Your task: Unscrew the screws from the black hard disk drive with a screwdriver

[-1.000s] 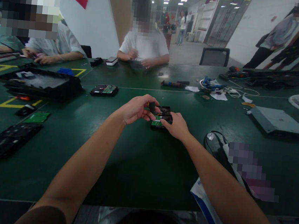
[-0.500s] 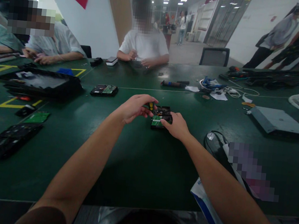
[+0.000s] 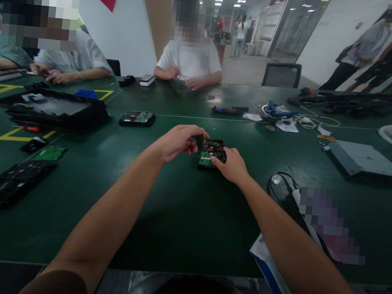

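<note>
A black hard drive (image 3: 207, 158) with a green circuit board lies on the dark green table in front of me. My right hand (image 3: 231, 165) grips its right side, with the thumb on top of the board. At the drive's upper left, my left hand (image 3: 182, 142) has its fingers closed around a black-and-yellow screwdriver (image 3: 200, 140), held roughly upright. The screwdriver's tip and its contact with the drive are too small to make out.
Another hard drive (image 3: 137, 118) lies to the left, beyond a green circuit board (image 3: 50, 153) and a black casing (image 3: 12, 185). A black tray (image 3: 50, 107) stands at left. On the right are a grey metal box (image 3: 368, 160) and a cable (image 3: 283, 178). A person (image 3: 190, 63) sits opposite.
The screwdriver has turned in my left fingers, so less of its yellow shows. My right hand and the hard drive stay in place.
</note>
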`<state>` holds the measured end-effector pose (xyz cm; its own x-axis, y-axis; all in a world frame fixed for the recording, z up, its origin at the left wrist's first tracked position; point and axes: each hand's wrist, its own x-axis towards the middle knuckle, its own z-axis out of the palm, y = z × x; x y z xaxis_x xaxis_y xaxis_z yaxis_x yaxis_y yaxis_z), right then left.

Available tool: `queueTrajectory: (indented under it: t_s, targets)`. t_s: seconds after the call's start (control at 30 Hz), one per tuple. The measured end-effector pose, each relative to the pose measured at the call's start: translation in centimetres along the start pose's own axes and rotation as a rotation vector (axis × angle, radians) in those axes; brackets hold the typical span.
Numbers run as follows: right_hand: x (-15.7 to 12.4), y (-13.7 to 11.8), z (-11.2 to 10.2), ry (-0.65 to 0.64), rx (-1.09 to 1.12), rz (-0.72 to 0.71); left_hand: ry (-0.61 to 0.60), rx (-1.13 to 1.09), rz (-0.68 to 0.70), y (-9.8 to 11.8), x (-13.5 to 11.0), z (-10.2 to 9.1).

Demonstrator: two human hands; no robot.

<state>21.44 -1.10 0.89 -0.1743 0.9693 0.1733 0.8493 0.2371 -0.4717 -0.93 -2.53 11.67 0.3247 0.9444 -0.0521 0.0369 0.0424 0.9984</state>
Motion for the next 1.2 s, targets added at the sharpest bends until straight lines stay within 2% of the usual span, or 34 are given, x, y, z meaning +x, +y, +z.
queueTrajectory:
  t_s: [0.13, 0.27, 0.4, 0.6, 0.83, 1.0, 1.2]
  targets:
    - [0.00, 0.12, 0.13, 0.010, -0.010, -0.008, -0.064, -0.129, -0.068, 0.05, -0.08, 0.27]
    - [0.11, 0.24, 0.22, 0.001, -0.008, -0.005, -0.021, -0.203, -0.115, -0.12, 0.13, 0.16]
    - [0.17, 0.22, 0.21, 0.002, -0.011, -0.005, 0.037, -0.171, -0.108, -0.16, 0.30, -0.30]
    - [0.12, 0.29, 0.21, 0.007, 0.002, -0.002, 0.036, -0.068, -0.077, 0.12, 0.12, -0.41]
    - [0.07, 0.39, 0.15, 0.001, 0.010, -0.014, 0.070, -0.138, -0.099, -0.08, 0.14, -0.27]
    - [0.07, 0.25, 0.11, 0.000, 0.009, 0.002, 0.073, -0.083, -0.062, -0.09, 0.16, -0.26]
    - [0.13, 0.08, 0.02, -0.009, -0.007, 0.012, -0.009, -0.074, -0.059, -0.01, 0.06, -0.10]
